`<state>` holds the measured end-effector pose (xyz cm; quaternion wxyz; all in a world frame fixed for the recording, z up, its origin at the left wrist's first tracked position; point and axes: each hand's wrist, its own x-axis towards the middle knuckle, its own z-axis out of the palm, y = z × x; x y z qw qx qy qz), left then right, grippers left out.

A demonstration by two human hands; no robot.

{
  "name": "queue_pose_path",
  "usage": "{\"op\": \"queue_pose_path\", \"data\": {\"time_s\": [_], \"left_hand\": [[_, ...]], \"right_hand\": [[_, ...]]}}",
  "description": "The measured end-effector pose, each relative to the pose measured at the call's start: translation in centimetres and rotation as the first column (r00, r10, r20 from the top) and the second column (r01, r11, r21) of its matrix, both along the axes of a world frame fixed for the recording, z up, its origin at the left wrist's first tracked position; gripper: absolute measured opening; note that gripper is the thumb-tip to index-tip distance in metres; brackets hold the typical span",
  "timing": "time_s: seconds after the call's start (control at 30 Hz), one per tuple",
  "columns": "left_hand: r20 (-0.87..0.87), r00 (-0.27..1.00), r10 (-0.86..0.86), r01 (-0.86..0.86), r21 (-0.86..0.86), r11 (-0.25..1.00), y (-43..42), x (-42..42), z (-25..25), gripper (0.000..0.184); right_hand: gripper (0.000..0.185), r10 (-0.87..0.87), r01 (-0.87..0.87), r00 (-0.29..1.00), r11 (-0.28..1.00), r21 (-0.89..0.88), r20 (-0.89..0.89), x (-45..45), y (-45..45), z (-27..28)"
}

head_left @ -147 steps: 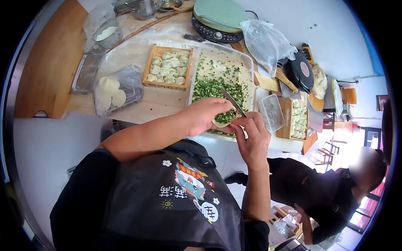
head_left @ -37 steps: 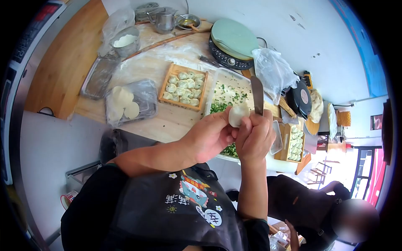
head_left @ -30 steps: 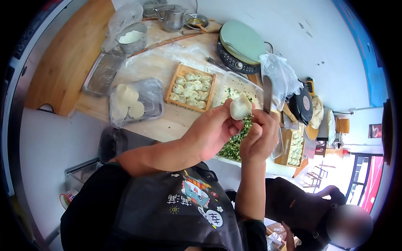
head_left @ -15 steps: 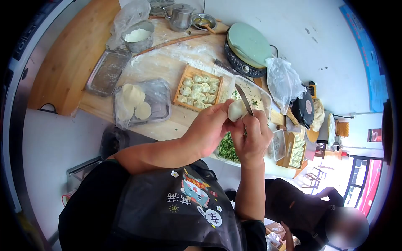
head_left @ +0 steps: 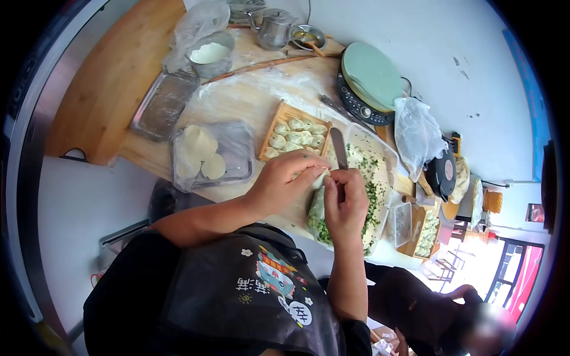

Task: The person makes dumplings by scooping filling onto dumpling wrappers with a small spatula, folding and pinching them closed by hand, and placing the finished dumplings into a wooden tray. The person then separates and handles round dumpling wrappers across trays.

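My left hand (head_left: 290,179) is closed around a pale dumpling (head_left: 321,180), mostly hidden by the fingers. My right hand (head_left: 346,202) pinches the dumpling's edge from the other side. A flat metal filling knife (head_left: 339,147) sticks up out of that same right hand, its handle covered. Just beyond my hands is a wooden tray (head_left: 266,137) with rows of folded dumplings (head_left: 295,136). Below and right of them lies a clear plastic tub (head_left: 389,178) of chopped green filling (head_left: 372,199).
Round dough wrappers (head_left: 200,151) sit in a plastic-lined tray (head_left: 240,169) at left. A flour bowl (head_left: 211,54), kettle (head_left: 274,29) and round electric griddle (head_left: 371,74) stand at the back. A second dumpling tray (head_left: 427,234) is at right, near a person in dark clothing (head_left: 415,302).
Both hands have come lower and closer together, and the dumpling is now mostly covered by fingers. The knife points more upright. The whole view has shifted slightly, with surroundings moving right.
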<state>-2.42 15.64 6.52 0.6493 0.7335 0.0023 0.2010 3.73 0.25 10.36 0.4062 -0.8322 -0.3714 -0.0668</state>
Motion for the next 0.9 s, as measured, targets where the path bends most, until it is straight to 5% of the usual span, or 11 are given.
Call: {"op": "queue_pose_path", "data": {"time_s": [0.1, 0.27, 0.47, 0.67, 0.77, 0.87, 0.9], "left_hand": [[0.045, 0.997, 0.064, -0.070, 0.157, 0.985, 1.5, 0.6, -2.5, 0.015], [-0.020, 0.995, 0.094, -0.083, 0.314, 0.946, 8.3, 7.4, -6.6, 0.016], [0.018, 0.988, -0.152, 0.076, 0.806, 0.588, 14.2, 15.1, -15.1, 0.013], [-0.233, 0.964, -0.127, 0.266, 0.848, 0.459, 13.9, 16.0, -18.3, 0.018], [-0.194, 0.981, -0.028, 0.192, 0.919, 0.344, 13.5, 15.4, -17.9, 0.024], [-0.040, 0.999, -0.013, 0.040, 0.815, 0.578, 15.6, 12.6, -14.8, 0.027], [-0.165, 0.986, 0.000, 0.124, 0.738, 0.663, 16.6, 10.6, -12.1, 0.026]], "right_hand": [[0.011, -0.011, 0.006, 0.987, 1.000, -0.029, -0.158, 0.0, 1.1, -1.6], [0.010, -0.165, 0.168, 0.977, 0.986, 0.014, -0.133, 0.8, -0.8, -3.2], [0.011, -0.339, 0.327, 0.895, 0.941, -0.093, -0.289, -1.1, -3.9, -4.6], [0.011, -0.364, 0.354, 0.895, 0.931, -0.084, -0.257, -2.0, -5.4, -5.6], [0.010, -0.372, 0.364, 0.903, 0.928, -0.077, -0.214, -2.2, -5.4, -5.9], [0.026, -0.336, 0.351, 0.879, 0.936, -0.017, -0.337, -2.8, -4.9, -5.3], [0.032, -0.316, 0.327, 0.896, 0.945, -0.019, -0.312, -2.8, -4.5, -5.2]]}}
